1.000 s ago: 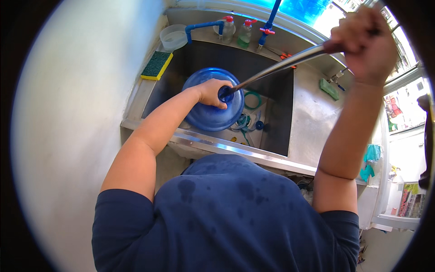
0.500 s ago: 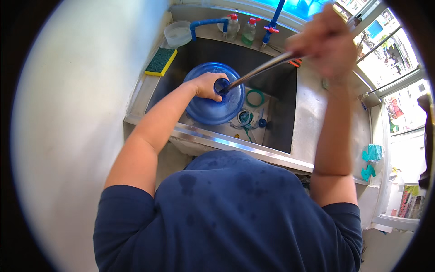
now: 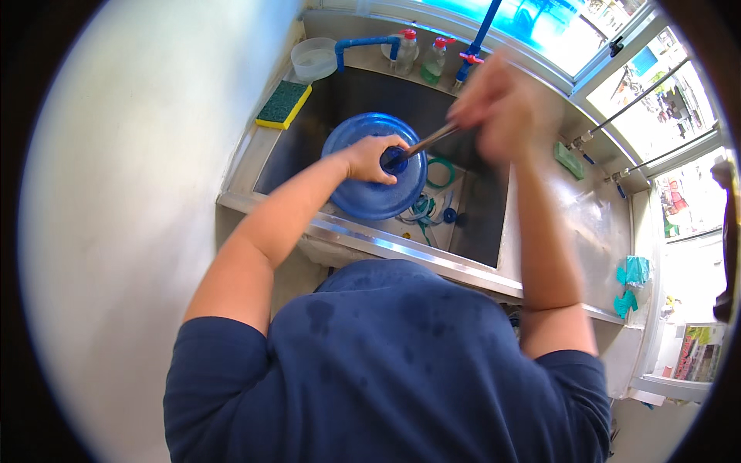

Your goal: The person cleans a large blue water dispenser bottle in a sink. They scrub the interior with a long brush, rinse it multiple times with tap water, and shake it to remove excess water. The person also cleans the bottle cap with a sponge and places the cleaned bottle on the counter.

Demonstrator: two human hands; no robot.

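Note:
A round blue water jug (image 3: 359, 202) stands in the steel sink, its neck facing up. My left hand (image 3: 372, 159) is closed around the neck, thumb and fingers curled about its rim. Into the jug's mouth runs a long metal rod (image 3: 432, 140), tilted up toward the right. My right hand (image 3: 494, 112), smeared by motion, grips the rod's upper end above the sink's right side. Whatever sits at the rod's lower end is hidden inside the jug.
On the sink's left ledge lie a green-and-yellow sponge (image 3: 284, 105) and a clear plastic tub (image 3: 314, 59). Pump bottles (image 3: 434, 62) and blue pipes (image 3: 482, 35) line the back. A green ring (image 3: 441, 174) and tangled strips (image 3: 422, 208) lie on the sink floor. A green bar (image 3: 569, 160) rests on the right counter.
My right hand has come down and left, pushing the rod deeper into the jug. My left hand keeps its hold on the neck. The whole view has shifted slightly.

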